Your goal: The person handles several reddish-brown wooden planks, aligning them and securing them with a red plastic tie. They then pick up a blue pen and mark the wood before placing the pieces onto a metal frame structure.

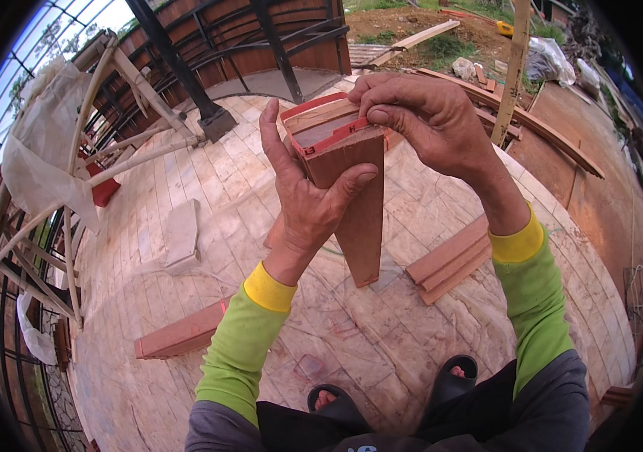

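Observation:
A bundle of reddish-brown wooden boards (pixel 361 218) stands upright in front of me, its end grain facing up. Around its top end runs a red strap (pixel 321 143), sitting loosely at the far edge. My left hand (pixel 303 184) is closed on the bundle's left side, with the thumb pressed on the near face and the index finger raised. At the bundle's top right corner, my right hand (pixel 438 124) pinches the strap between thumb and fingers. The bundle's far side is hidden.
Strapped boards (pixel 186 329) lie at lower left, with more boards (pixel 449 260) at right on the tiled floor (pixel 261 392). A pale slab (pixel 183 232) lies left. Beyond are a black post (pixel 175 64), a plastic-draped wooden frame (pixel 43 143) and long timbers (pixel 540 128).

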Demonstrator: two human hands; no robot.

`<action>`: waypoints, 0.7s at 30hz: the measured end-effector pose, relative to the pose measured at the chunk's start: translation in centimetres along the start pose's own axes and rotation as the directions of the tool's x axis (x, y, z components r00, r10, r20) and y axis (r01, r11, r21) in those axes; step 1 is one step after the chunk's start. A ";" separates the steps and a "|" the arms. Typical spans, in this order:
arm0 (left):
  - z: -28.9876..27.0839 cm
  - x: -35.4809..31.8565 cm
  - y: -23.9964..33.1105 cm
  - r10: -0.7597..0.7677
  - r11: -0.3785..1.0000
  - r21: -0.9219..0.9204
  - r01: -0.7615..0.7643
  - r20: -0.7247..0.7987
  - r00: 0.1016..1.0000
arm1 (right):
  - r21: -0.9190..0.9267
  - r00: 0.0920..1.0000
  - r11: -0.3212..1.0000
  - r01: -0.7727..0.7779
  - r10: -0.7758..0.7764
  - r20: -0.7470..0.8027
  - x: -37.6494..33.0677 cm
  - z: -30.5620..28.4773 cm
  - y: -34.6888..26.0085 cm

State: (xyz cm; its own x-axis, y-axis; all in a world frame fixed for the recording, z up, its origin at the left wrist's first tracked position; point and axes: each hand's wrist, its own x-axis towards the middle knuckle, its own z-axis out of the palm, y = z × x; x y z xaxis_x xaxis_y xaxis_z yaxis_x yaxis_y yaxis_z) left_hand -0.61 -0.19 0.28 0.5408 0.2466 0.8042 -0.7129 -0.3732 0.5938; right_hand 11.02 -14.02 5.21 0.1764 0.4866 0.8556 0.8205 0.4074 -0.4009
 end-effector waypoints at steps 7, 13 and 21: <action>-0.5 0.0 -1.0 0.105 0.984 0.143 -0.106 0.016 0.994 | -0.101 0.995 0.993 0.060 -0.052 0.081 0.1 -0.6 -0.9; -0.5 -0.1 -0.8 0.114 0.976 0.185 -0.115 0.018 0.993 | -0.099 0.984 0.985 0.145 -0.132 0.123 -0.2 -1.2 -1.3; -0.6 -0.1 -0.7 0.105 0.977 0.184 -0.108 0.025 0.994 | -0.062 0.991 0.994 0.086 -0.078 0.113 -0.7 -1.2 -1.8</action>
State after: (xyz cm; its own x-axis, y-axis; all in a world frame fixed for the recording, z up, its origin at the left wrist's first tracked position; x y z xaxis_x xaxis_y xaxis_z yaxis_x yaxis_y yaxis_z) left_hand -0.44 0.59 -0.22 0.4740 0.1837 0.8611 -0.6723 -0.5560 0.4887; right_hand 10.04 -15.99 5.70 0.0493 0.5373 0.8420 0.8646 0.3991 -0.3053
